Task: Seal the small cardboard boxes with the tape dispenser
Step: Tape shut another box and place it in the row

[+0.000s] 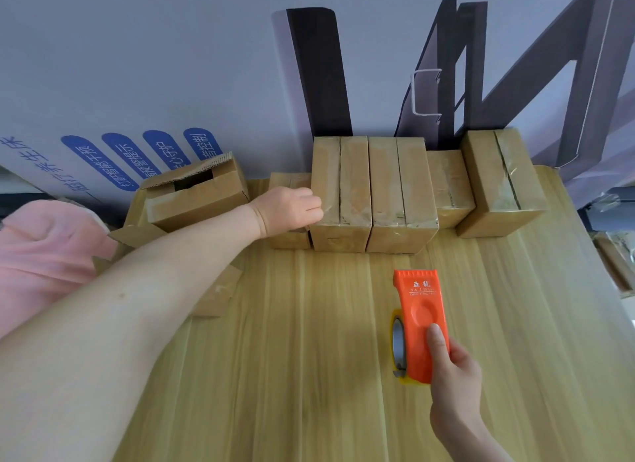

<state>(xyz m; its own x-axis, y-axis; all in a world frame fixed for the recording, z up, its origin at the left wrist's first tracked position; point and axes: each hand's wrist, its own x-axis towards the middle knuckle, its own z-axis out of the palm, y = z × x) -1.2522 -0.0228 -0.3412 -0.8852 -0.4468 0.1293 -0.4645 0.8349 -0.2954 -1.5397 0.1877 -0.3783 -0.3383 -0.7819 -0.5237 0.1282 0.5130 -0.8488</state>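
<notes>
Several taped cardboard boxes [374, 190] stand in a row at the back of the wooden table [309, 358]. My left hand [290, 209] reaches far forward with curled fingers against the left side of the leftmost tall box, above a low box [288, 239] partly hidden behind it. An untaped box [196, 196] with raised flaps sits at the back left. My right hand [453, 365] grips the orange tape dispenser [421, 320] near the front right, thumb on top; the tape roll shows on its left side.
Two more sealed boxes [498, 183] stand at the back right. Flat cardboard pieces [216, 293] lie under my left forearm. A wall with blue signs rises right behind the table. More packages [615, 258] sit off the table's right edge.
</notes>
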